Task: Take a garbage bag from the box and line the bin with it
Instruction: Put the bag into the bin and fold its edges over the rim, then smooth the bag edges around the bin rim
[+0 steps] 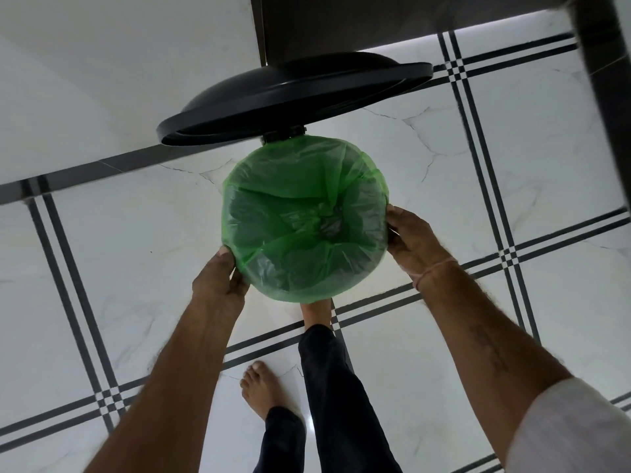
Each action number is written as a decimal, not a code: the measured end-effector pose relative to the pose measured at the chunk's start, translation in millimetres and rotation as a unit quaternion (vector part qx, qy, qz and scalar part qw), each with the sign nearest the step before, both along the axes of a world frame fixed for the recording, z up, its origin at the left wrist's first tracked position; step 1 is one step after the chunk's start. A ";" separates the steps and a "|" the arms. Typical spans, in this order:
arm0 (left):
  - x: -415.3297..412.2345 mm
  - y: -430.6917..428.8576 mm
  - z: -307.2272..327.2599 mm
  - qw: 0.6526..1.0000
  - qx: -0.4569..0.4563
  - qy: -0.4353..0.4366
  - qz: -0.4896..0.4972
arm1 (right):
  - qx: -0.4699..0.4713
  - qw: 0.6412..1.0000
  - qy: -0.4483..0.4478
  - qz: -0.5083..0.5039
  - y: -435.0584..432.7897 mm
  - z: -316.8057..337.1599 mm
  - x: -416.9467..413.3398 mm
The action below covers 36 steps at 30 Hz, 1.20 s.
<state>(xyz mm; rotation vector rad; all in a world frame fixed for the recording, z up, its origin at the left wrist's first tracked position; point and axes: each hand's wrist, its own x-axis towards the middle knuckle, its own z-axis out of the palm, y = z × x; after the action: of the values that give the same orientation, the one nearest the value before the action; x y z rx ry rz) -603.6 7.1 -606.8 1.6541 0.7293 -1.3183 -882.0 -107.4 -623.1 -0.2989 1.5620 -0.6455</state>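
Note:
A translucent green garbage bag (300,186) is stretched over the round rim of a bin seen from above, its plastic sagging into the dark inside. The bin's black lid (290,104) stands raised behind it. My left hand (218,278) grips the bag's edge at the lower left of the rim. My right hand (409,240) holds the bag against the rim on the right side. The bin's body is hidden under the bag. No box is in view.
White marble floor tiles (102,268) with black stripe borders surround the bin. A dark door or cabinet (375,18) stands behind the lid. My bare right foot (316,314) sits at the bin's base, and my left foot (257,387) is farther back.

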 end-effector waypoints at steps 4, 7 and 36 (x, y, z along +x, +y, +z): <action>-2.2 6.1 0.3 1.000 -0.004 -0.007 -0.021 | -0.012 0.998 0.007 -0.059 5.1 3.1 -3.6; -9.4 10.9 4.7 0.998 0.024 0.046 -0.044 | 0.027 0.997 0.066 -0.010 14.8 15.2 2.3; 5.0 -74.2 177.3 0.943 -0.224 -0.178 -0.169 | -0.283 0.931 0.127 0.193 -53.1 194.8 82.6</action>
<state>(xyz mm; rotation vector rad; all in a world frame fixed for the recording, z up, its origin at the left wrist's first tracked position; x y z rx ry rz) -598.6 -67.1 -429.6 1.6118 -0.0762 -1.2474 -799.3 -160.5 -428.3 -1.1345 1.4691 -0.7538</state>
